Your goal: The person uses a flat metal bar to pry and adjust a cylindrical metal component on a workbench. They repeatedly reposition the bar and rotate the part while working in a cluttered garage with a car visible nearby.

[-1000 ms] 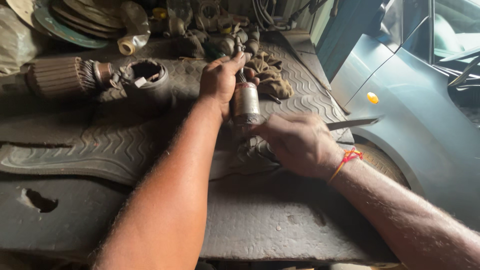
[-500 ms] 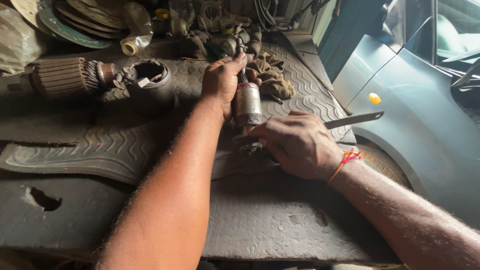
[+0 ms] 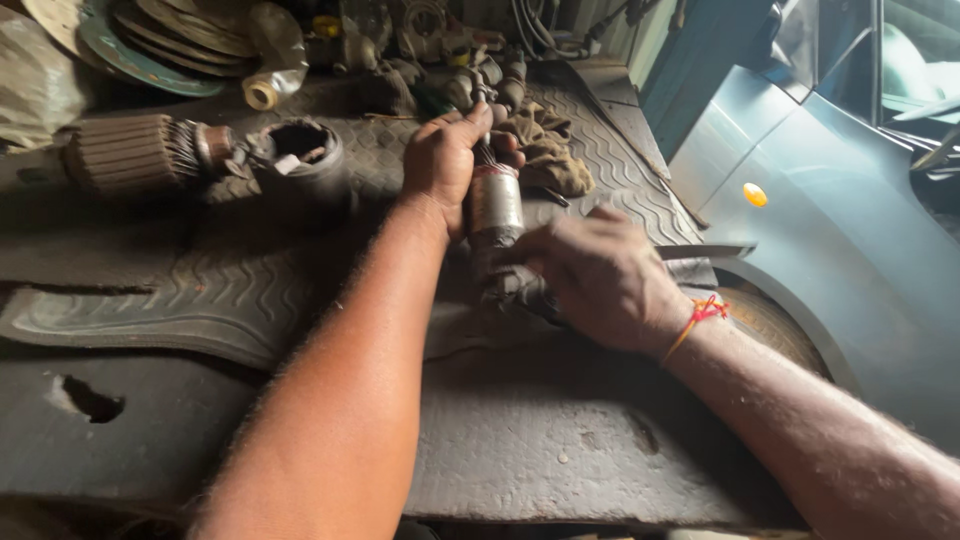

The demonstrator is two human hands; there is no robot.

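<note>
My left hand (image 3: 445, 160) grips the upper end of a greasy metal armature (image 3: 497, 205), a steel cylinder on a shaft, held upright over the workbench. My right hand (image 3: 598, 275), with a red thread on the wrist, is closed around the armature's lower end and holds a thin flat metal blade (image 3: 705, 251) that sticks out to the right. The armature's lower tip is hidden under my right hand's fingers. A dirty rag (image 3: 545, 150) lies just behind the hands.
A ribbed rubber mat (image 3: 200, 290) covers the grimy bench (image 3: 560, 440). At the back left lie a second armature (image 3: 135, 155), a dark round housing (image 3: 300, 150), stacked discs (image 3: 150, 40) and a tape roll (image 3: 262, 95). A grey-blue car body (image 3: 830, 230) stands at the right.
Both hands and the armature have shifted slightly; my right hand has turned and slid along the lower end, and the blade's tip now points more level to the right.
</note>
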